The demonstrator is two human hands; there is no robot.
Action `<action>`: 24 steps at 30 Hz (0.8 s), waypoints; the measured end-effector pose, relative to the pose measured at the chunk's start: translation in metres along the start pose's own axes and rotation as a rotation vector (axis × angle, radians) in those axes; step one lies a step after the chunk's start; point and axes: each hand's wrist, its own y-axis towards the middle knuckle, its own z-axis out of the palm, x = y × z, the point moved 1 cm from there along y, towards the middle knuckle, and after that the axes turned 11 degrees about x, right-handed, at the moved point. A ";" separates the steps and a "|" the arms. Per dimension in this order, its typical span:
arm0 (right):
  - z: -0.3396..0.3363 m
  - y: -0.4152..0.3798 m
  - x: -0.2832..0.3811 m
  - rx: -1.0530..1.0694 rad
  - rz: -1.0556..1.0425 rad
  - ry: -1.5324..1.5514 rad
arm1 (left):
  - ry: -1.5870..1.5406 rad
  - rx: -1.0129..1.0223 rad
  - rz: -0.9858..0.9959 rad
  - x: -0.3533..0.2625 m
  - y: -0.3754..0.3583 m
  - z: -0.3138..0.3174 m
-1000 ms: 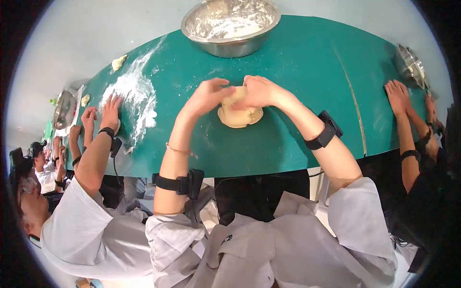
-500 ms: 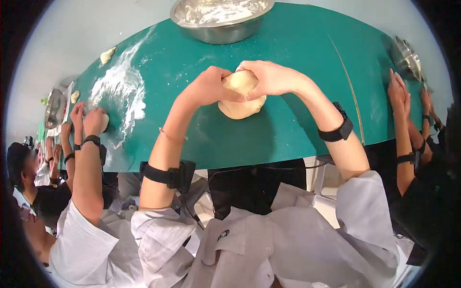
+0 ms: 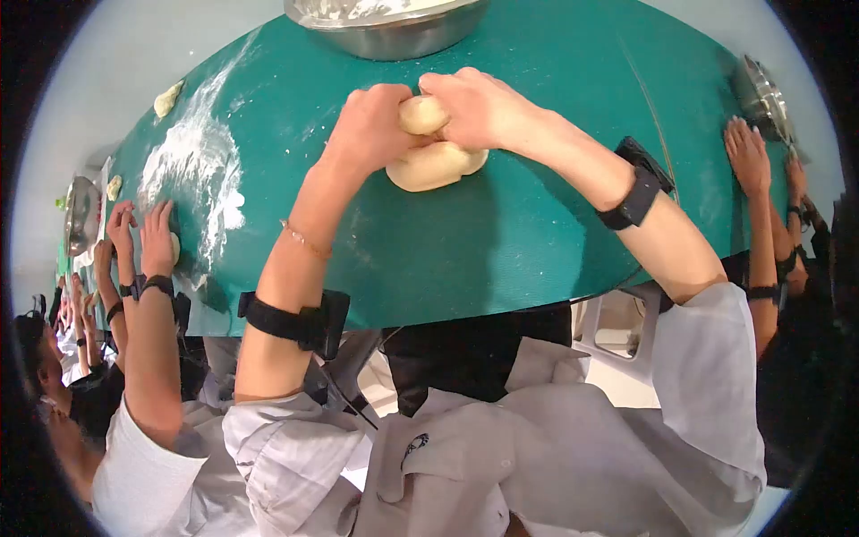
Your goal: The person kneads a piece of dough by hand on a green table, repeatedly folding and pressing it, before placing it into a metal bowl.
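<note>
A pale ball of dough (image 3: 428, 168) lies on the green table (image 3: 420, 259) in front of me, its far part folded up between my hands. My left hand (image 3: 376, 123) grips the dough from the left, fingers curled into it. From the right, my right hand (image 3: 474, 109) presses and grips the same dough, its fingers curled too. Both hands nearly meet over the fold, and a rounded bulge of dough shows between them. The fingertips are partly hidden by the dough.
A steel bowl (image 3: 389, 40) with floury remains stands beyond the dough. Flour (image 3: 197, 166) is spread at the left, near a small dough piece (image 3: 167, 98). A co-worker's hands (image 3: 157, 237) work at the left. Another person's hand (image 3: 748, 157) is at the right near a metal bowl (image 3: 762, 98).
My hands have moved slightly away from me and have folded the dough, leaving a crease across it. The left co-worker's fingers have straightened. The view has shifted a little.
</note>
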 end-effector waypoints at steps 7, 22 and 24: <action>0.021 -0.014 -0.011 -0.308 -0.175 -0.039 | -0.409 0.055 0.023 -0.005 -0.017 -0.001; -0.012 -0.043 -0.024 0.203 -0.202 0.529 | -0.130 -0.147 0.406 -0.017 -0.088 0.025; -0.007 -0.045 -0.019 0.110 -0.190 0.385 | -0.308 -0.037 0.331 -0.014 -0.083 0.014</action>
